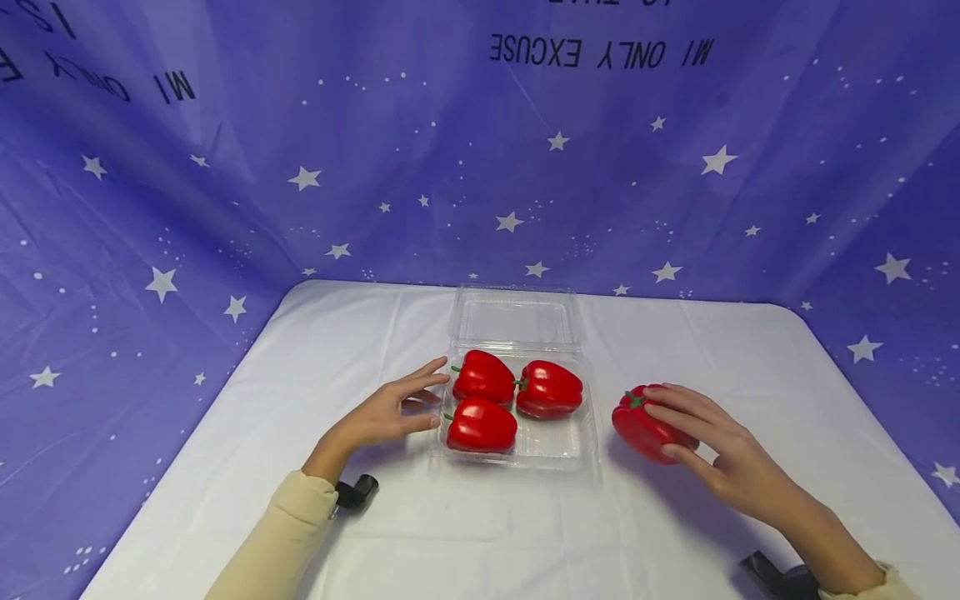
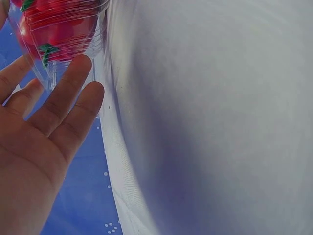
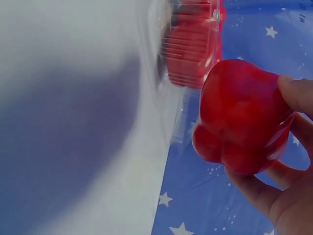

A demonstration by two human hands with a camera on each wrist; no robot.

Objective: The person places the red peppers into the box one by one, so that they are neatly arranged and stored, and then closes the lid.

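A red bell pepper [image 1: 649, 423] with a green stem is held between the thumb and fingers of my right hand [image 1: 723, 450]. It is above the table, right of a clear plastic clamshell box [image 1: 551, 452]. In the right wrist view, the lobed bottom of the held pepper [image 3: 242, 117] faces the camera. Inside the box lie three more red bell peppers: one at back left [image 1: 483, 377], one at front left [image 1: 482, 425] and one at right [image 1: 550, 389]. My left hand [image 1: 386, 411], fingers spread, is at the box's left side; whether the fingertips touch it I cannot tell.
The box's lid [image 1: 516, 321] is folded back, away from me. White cloth [image 1: 480, 533] covers the table. A purple curtain [image 1: 420, 167] with white stars rises behind the table and along both sides.
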